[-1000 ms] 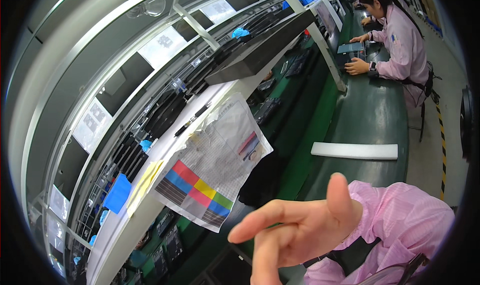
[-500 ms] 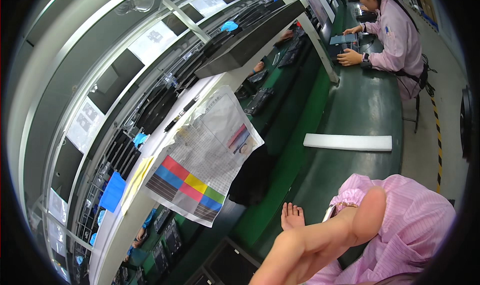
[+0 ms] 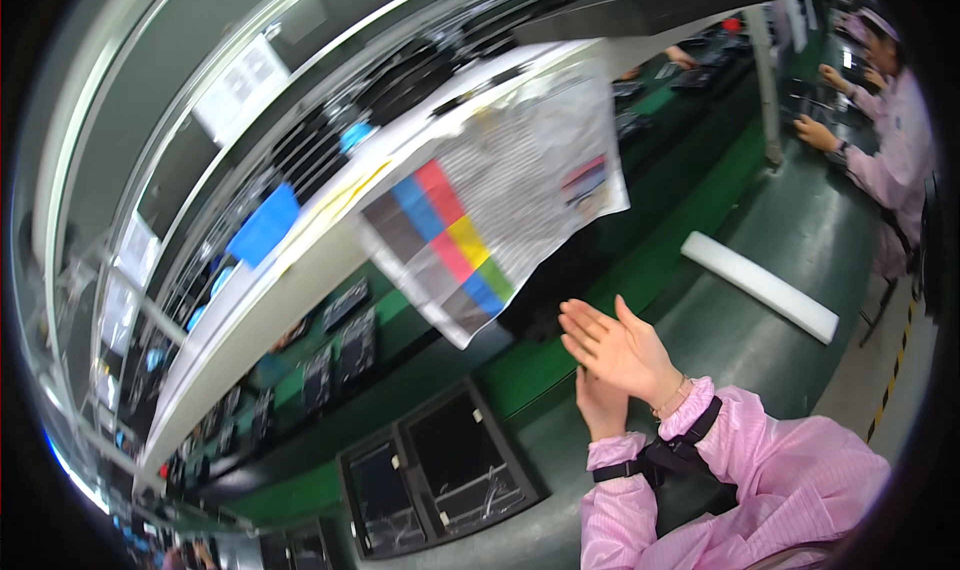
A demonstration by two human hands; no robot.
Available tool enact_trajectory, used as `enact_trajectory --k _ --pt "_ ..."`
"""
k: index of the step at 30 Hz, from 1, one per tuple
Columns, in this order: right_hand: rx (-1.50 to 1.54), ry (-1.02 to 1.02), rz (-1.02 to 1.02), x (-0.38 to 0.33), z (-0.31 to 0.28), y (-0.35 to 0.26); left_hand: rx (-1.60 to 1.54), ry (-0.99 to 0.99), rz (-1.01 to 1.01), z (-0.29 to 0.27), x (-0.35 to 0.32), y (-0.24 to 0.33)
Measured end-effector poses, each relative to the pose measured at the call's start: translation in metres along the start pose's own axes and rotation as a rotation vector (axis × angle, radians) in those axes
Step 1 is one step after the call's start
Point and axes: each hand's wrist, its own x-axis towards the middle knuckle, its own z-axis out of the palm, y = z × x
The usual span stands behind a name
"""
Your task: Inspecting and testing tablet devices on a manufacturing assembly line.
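Observation:
My right hand (image 3: 628,358) is held above the green bench with its palm showing, fingers stretched out to the left and thumb raised. Overlapped by it, my left hand (image 3: 603,408) points upward. One straight digit of the left hand shows; its other fingers are largely hidden behind the right hand. Neither hand shows anything in its grasp. Pink sleeves with black straps at the wrists cover both forearms. Nearest on the bench, to the lower left of the hands, lies a black tray (image 3: 408,432) with two dark flat panels under clear film.
A white foam strip (image 3: 760,286) lies on the green bench (image 3: 700,315) to the right. A printed sheet (image 3: 530,160) with coloured blocks hangs from the white shelf (image 3: 330,260). A blue bin (image 3: 264,225) is at left. A co-worker in pink (image 3: 905,135) sits at far right.
My hands have come together and away from the camera, where one loomed large before. The view has turned, bringing the black tray into fuller sight and shifting the co-worker rightward.

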Motion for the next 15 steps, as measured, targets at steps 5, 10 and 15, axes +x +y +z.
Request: enact_trajectory --k 5,10,15 --pt "-0.026 0.205 0.102 0.002 -0.106 -0.004 -0.003 0.245 0.035 -0.001 0.004 0.006" --pt "-0.457 0.283 0.231 0.001 -0.150 -0.014 -0.117 0.303 -0.005 -0.006 0.005 0.011" --pt "-0.261 0.319 0.209 0.003 -0.150 -0.015 -0.134 0.392 0.008 0.002 0.008 0.009"
